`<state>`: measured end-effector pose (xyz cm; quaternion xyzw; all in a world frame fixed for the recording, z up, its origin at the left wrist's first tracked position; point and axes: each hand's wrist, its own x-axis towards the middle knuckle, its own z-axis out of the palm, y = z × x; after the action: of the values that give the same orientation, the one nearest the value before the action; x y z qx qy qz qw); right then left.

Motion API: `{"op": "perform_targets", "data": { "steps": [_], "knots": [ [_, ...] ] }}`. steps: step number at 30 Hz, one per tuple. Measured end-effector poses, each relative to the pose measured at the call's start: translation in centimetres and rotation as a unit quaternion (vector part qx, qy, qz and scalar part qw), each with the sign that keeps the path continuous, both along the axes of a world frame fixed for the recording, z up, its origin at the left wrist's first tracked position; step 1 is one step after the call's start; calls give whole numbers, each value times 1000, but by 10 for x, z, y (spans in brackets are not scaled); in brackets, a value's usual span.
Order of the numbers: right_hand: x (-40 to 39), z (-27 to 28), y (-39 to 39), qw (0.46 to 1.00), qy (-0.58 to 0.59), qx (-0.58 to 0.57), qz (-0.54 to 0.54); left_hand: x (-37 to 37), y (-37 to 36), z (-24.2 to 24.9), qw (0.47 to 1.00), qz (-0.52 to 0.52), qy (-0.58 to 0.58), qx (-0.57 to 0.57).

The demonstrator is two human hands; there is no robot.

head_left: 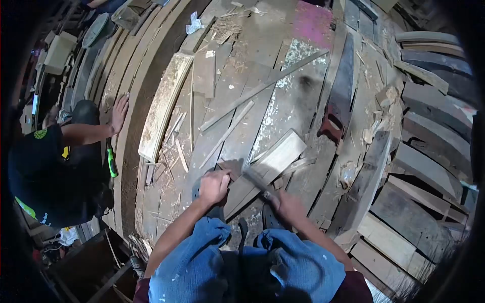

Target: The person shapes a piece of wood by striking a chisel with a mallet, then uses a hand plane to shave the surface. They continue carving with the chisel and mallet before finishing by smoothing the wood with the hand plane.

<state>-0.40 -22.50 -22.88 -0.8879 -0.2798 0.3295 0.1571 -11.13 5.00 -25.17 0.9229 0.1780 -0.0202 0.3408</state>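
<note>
My left hand (pixel 214 185) is closed at the near end of a pale wooden board (pixel 283 154); what its fingers hold is too small to make out. To its right, my right hand (pixel 289 207) is wrapped round the handle of a dark, long tool (pixel 260 183), which slants up and left across the board. The board lies at an angle between my feet, on the plank floor. Thin wooden strips (pixel 227 134) lie just beyond my hands.
A handsaw with a red handle (pixel 331 127) lies to the right. Stacked timber (pixel 434 134) lines the right side. At the left, another person (pixel 50 171) rests a hand on a long curved beam (pixel 132 101). A thick pale block (pixel 165 108) and wood shavings lie nearer me.
</note>
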Motion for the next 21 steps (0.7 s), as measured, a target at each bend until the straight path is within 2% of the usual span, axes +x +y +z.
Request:
{"op": "perform_targets", "data": {
  "steps": [1,4,9,12,13,16,17,18,20,21],
  "knots": [
    [16,-1,6,998,9,-37,-41,-2,-1,1,1000,-2,11,-3],
    [-43,-36,-25,989,-2,52,142,-2,0,0,1000,1,24,-3],
    [6,-15,1,999,-29,6,-25,-8,-1,-5,999,-1,37,-19],
    [-50,-9,-12,983,59,55,163,-6,-1,-5,999,14,24,-22],
    [-45,-1,-12,982,20,29,183,-6,-1,-7,999,23,14,-20],
    [0,-12,2,999,-9,22,-25,-6,2,-6,1000,14,15,-20],
    [6,-5,7,999,20,-2,-51,-6,1,-6,999,22,12,-20],
    [-17,-17,-2,998,-3,51,-37,-5,0,-5,999,30,5,-19],
    [-42,-2,-20,987,63,7,148,-2,1,-5,999,35,1,-34],
    [-33,-5,-17,994,34,8,101,-3,2,-8,999,28,1,-25]
  ]
}}
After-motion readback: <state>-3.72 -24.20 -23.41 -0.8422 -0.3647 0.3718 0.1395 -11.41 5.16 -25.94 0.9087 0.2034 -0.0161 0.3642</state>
